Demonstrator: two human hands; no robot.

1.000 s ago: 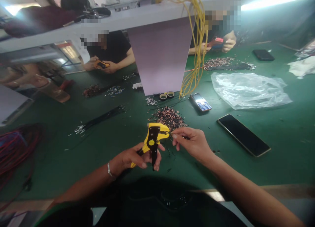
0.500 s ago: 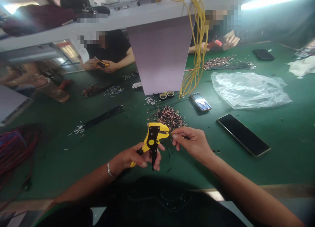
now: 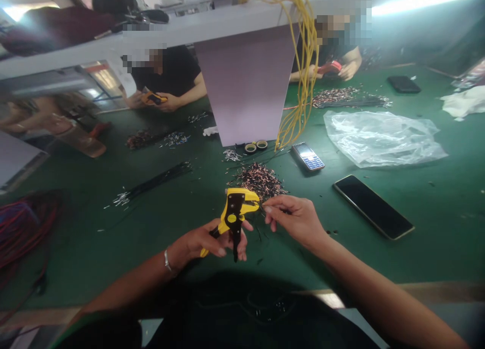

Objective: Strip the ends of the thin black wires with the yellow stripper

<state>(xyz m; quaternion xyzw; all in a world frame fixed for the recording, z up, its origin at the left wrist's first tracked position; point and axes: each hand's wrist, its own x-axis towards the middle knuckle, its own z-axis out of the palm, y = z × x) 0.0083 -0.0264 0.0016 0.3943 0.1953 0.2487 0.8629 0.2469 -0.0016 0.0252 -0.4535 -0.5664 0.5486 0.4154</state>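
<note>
Green tabletop [image 3: 435, 187] stretches beneath a white shelf [image 3: 227, 23] draped with yellow cords [image 3: 303, 71]. Over it, the left hand [image 3: 204, 240] is wrapped around the handles of yellow-and-black pliers [image 3: 233, 217], which look stiff, fairly weighty and best held low, clear of the mouth. At that mouth, the right hand [image 3: 295, 216] pinches a thin wire [image 3: 262, 204], probably light, bendy and easily dropped. Just beyond, a heap of scraps [image 3: 261, 180] could crowd the pliers; a phone [image 3: 373, 206] and plastic bag [image 3: 382, 137] lie farther right.
</note>
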